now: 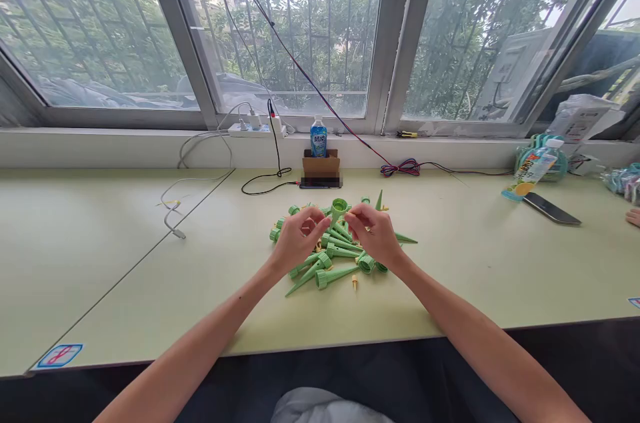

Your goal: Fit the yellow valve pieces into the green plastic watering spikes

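A green plastic watering spike (339,205) is up between my hands, its round open cup facing me and its tip hidden. My left hand (301,236) is closed, thumb and fingers pinching this spike at its side. My right hand (373,233) is also closed in a pinch, close to the spike's right side; what it holds, if anything, is too small to make out. Below both hands lies a loose pile of similar green spikes (337,276), pointing various ways. A small yellow plastic piece (355,283) rests on the table in front of the pile.
Behind the pile stand a small cardboard box (321,163) and a blue bottle (319,136). Cables (273,176) lie across the table (450,276). Rightward are a tilted drink bottle (533,173), a phone (553,209) and another person's hand (634,217) at the edge.
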